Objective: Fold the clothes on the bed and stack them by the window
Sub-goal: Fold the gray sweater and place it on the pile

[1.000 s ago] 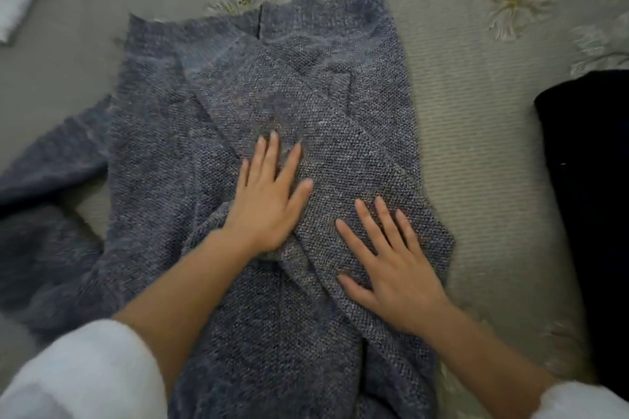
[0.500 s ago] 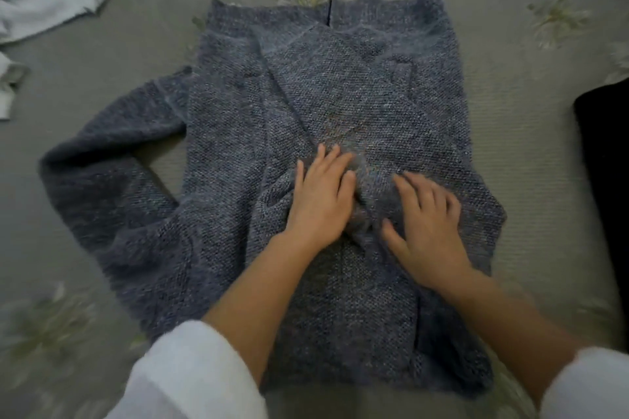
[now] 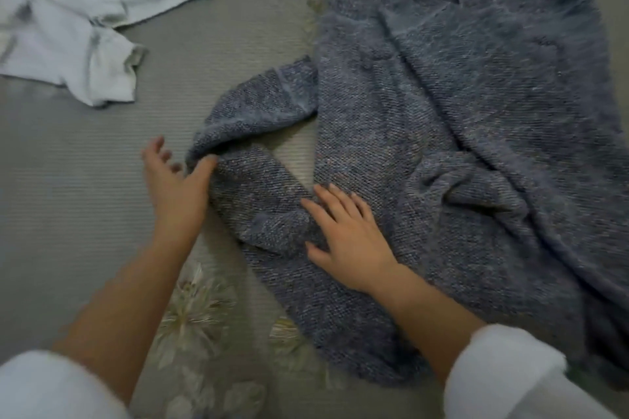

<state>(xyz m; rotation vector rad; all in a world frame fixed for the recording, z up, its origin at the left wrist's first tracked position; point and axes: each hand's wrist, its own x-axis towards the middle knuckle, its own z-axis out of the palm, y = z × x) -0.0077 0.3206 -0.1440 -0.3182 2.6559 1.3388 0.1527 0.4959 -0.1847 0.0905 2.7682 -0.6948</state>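
Sweater under both hands; unlabelled

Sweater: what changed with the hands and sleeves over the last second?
Both hands left the folded-over sleeve at the sweater's middle and moved to the other sleeve, still spread out to the left. The left hand is at its bend, thumb touching; the right hand rests flat nearby. The first sleeve stays folded across the body. The sweater and white garment remain on the bed.
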